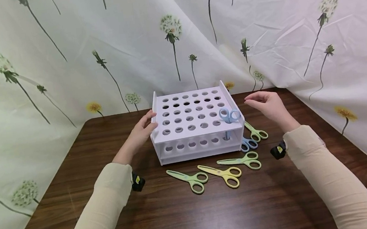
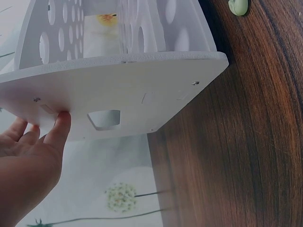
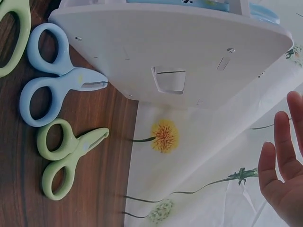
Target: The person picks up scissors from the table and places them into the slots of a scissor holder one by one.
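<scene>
A white rack (image 1: 185, 132) with rows of round holes stands on the table. Blue scissors (image 1: 229, 117) sit upright in a front-right hole, handles above the top board and blades below it. My left hand (image 1: 139, 132) rests its fingertips and thumb against the rack's left side panel (image 2: 128, 85). To the right of the rack, my right hand (image 1: 269, 106) hovers with relaxed fingers and nothing between them. Below that hand lie green scissors (image 1: 252, 130) and blue scissors (image 3: 71, 80), both beside the rack's right side.
In front of the rack lie green scissors (image 1: 187, 177), yellow scissors (image 1: 224, 173) and another green pair (image 1: 244, 159), handles toward the right. A flower-printed cloth (image 1: 130, 67) hangs behind the brown wooden table (image 1: 168, 222).
</scene>
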The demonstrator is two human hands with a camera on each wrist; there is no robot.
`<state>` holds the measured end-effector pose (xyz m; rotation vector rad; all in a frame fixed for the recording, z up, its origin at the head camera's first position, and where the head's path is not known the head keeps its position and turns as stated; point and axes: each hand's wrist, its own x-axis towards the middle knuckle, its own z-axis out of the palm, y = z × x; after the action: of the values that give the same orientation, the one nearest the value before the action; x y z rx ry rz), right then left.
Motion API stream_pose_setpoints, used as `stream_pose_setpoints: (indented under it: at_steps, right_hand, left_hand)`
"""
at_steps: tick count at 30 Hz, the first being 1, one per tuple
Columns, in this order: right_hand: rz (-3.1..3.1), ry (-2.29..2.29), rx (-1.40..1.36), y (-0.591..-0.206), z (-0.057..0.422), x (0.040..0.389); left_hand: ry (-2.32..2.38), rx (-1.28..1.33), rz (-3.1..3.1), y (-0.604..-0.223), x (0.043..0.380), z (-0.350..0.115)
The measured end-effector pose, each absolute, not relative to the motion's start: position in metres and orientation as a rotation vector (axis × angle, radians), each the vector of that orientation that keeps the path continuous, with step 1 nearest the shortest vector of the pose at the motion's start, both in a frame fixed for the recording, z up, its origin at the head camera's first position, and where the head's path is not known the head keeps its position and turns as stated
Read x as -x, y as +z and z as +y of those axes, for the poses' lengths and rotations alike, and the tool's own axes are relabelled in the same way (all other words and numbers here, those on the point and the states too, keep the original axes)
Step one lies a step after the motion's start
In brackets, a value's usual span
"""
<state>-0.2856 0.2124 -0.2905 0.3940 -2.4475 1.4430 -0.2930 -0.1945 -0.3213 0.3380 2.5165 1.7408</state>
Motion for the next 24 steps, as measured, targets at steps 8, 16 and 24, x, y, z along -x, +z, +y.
stream_pose_setpoints:
  at_steps: [8, 16, 24]
  right_hand:
    - [-2.453, 1.411, -0.370, -0.288, 0.213, 0.274]
    - [-2.486, 1.358, -0.320, -0.315, 0.234, 0.299]
    - [-2.502, 1.329, -0.284, -0.324, 0.243, 0.301]
  left_hand:
    - [1.744, -0.353, 2.520, -0.321, 0.291, -0.195]
    - [1.757, -0.321, 2.480, -0.307, 0.281, -0.190]
    - [1.723, -0.343, 2.502, -0.297, 0.270, -0.185]
